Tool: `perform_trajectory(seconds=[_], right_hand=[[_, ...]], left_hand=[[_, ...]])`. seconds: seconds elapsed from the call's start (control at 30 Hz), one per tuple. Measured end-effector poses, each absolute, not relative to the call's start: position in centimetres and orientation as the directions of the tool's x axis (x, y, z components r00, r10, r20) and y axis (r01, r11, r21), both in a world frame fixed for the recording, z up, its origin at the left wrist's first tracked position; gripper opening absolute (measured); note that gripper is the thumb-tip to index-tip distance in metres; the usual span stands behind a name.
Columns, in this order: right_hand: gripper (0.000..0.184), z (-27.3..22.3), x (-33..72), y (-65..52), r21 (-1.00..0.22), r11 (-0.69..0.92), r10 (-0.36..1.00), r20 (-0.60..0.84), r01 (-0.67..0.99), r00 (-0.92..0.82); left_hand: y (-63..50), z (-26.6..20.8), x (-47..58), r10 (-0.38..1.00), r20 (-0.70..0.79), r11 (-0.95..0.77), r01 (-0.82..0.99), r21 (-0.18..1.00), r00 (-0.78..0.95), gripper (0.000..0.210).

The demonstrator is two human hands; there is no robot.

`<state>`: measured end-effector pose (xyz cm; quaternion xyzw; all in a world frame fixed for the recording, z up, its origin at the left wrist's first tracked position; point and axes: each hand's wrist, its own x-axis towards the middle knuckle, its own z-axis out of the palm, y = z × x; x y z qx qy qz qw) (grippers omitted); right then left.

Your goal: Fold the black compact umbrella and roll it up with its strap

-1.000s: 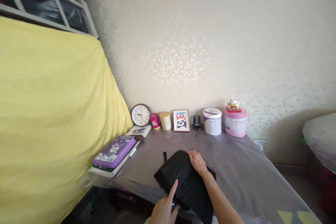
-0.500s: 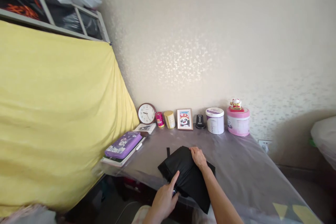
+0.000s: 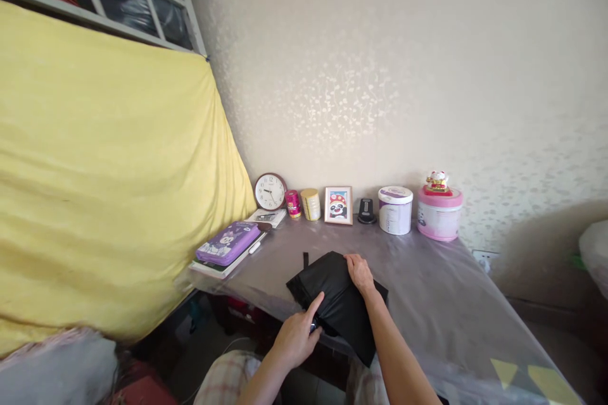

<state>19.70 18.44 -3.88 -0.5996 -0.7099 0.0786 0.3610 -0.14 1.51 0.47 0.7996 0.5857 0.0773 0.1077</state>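
Black umbrella [image 3: 327,285]: one, collapsed but unrolled, canopy lying loose across the front edge of the desk, handle toward the person.
Yellow cloth [image 3: 118,158]: one, hanging along the left edge.
Desk [image 3: 427,291]: one; a broad stretch of its grey cover runs from the umbrella to the right edge, a narrower strip to the back row.
Left hand [image 3: 294,335]: low at the front edge, index finger stretched along the canopy, other fingers curled around the partly hidden handle.
Right hand [image 3: 360,273]: arm reaching across the canopy, fingers close together on its far side; thumb hidden, so whether they pinch or only press, I cannot tell.
Tubs: two near the back right corner, pink tub [image 3: 439,218] and white tub [image 3: 395,215].
Purple case [image 3: 228,243]: one, toward the front left corner.
Clock [image 3: 270,191]: one, back left corner.
Picture frame [image 3: 339,205]: one, along the back edge.
Cans: two, between clock and frame, pink can [image 3: 293,204] and yellow can [image 3: 311,205].
Figurine [image 3: 437,181]: one, atop the pink tub.
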Motion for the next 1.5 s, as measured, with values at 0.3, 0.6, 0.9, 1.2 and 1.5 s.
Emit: perform_trajectory(seconds=[0.3, 0.6, 0.9, 1.2, 1.5], right_hand=[[0.032, -3.2, 19.9, 18.2, -0.492, 0.284, 0.901, 0.43, 0.823, -0.054], [0.03, -1.8, 21.0, 16.1, -0.424, 0.306, 0.885, 0.456, 0.852, -0.09], [0.024, 1.5, 25.1, 7.8, -0.362, 0.575, 0.772, 0.536, 0.733, -0.341], [0.051, -1.1, 26.2, -0.3, -0.208, 0.584, 0.768, 0.457, 0.785, -0.45], [0.032, -1.6, 24.7, 0.9, -0.312, 0.568, 0.747, 0.584, 0.761, -0.318]], left_hand=[[1.7, 0.4, -0.6, 0.946, 0.003, -0.313, 0.908, 0.278, 0.325, 0.068], [2.4, 0.8, -2.4, 0.916, -0.014, -0.378, 0.874, 0.305, 0.401, 0.069], [2.1, 0.3, -2.6, 0.916, 0.002, -0.376, 0.859, 0.347, 0.4, 0.067], [2.2, 0.1, -2.7, 0.92, 0.016, -0.371, 0.856, 0.362, 0.392, 0.067], [2.4, 0.0, -2.8, 0.921, 0.016, -0.367, 0.856, 0.364, 0.388, 0.067]])
